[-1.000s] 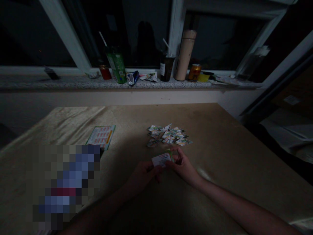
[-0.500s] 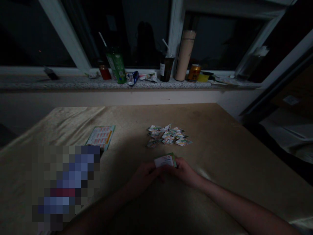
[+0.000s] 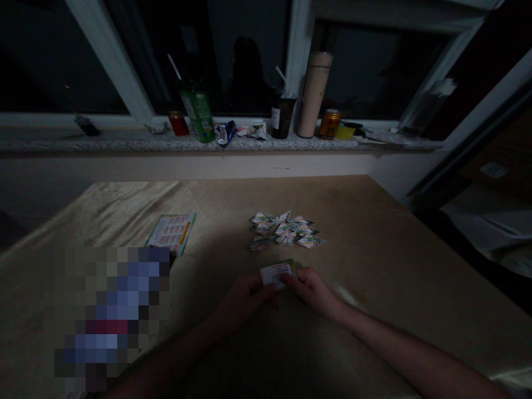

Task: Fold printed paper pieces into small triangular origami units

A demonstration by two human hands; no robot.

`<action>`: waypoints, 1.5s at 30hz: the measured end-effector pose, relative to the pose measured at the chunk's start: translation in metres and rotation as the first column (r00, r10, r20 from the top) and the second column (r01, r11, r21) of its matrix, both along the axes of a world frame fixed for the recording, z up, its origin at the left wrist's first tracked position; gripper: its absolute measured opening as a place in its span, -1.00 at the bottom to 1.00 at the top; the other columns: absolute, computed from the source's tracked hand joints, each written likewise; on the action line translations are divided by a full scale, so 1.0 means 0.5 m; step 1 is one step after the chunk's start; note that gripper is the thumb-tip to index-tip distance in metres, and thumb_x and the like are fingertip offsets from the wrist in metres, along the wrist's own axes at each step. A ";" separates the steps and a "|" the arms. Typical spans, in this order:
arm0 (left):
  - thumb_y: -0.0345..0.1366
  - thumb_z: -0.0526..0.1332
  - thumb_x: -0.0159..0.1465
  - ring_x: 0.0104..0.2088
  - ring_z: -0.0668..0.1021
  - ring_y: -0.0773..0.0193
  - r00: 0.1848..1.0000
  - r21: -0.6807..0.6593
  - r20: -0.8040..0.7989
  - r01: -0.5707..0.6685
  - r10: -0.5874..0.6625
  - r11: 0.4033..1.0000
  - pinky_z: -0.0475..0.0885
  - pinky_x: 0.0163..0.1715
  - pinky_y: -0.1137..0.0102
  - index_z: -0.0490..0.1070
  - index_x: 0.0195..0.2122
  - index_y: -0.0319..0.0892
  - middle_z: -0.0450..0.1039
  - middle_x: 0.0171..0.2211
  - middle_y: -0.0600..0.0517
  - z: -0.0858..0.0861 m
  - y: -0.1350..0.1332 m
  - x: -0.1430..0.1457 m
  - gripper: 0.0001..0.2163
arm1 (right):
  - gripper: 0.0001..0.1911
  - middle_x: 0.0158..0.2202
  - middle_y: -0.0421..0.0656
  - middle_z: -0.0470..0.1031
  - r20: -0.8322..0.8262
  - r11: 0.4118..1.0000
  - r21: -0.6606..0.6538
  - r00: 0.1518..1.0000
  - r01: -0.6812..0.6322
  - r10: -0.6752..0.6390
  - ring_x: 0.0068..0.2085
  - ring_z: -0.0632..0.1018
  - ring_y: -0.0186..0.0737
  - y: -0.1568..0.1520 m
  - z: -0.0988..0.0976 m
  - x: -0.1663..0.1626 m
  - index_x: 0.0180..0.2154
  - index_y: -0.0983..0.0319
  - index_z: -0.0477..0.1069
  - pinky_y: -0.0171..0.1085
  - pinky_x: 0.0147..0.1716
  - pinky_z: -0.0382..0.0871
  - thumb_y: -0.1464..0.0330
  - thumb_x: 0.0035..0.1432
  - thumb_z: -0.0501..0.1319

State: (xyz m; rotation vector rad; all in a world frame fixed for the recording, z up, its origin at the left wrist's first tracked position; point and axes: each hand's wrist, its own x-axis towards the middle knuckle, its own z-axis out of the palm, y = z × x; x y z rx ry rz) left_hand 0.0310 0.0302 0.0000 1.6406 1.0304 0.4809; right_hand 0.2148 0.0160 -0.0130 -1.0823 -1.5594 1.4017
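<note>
A small printed paper slip (image 3: 275, 274), white with red print and a green edge, is pinched between both hands just above the tan tabletop (image 3: 374, 255). My left hand (image 3: 243, 296) grips its left side with closed fingers. My right hand (image 3: 311, 288) holds its right side, fingers curled over it. A little beyond the hands lies a pile of several small folded paper pieces (image 3: 286, 230).
A printed sheet (image 3: 172, 231) lies flat at the left, next to a blurred-out patch (image 3: 112, 316). On the stone windowsill (image 3: 124, 141) stand a green bottle (image 3: 198, 113), a red can (image 3: 178, 123), a dark cup (image 3: 282, 113), a tall tan flask (image 3: 313, 94) and an orange can (image 3: 331, 123).
The hands have kept the slip between them, drawn it slightly toward me and turned it; the right hand's fingers have closed down over its right side.
</note>
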 end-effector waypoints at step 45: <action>-0.17 0.06 0.24 -0.34 0.58 0.20 0.988 -0.073 0.113 -0.096 0.104 0.993 0.37 -0.26 0.43 0.50 -0.31 -0.27 0.58 -0.40 0.02 -0.002 0.001 0.000 -0.69 | -0.48 -0.69 -0.33 -0.04 -0.002 0.995 -0.028 0.995 0.100 -0.100 -0.63 0.01 -0.49 0.010 -0.016 0.011 -0.70 0.27 0.11 -0.41 -0.67 -0.16 0.04 0.05 0.13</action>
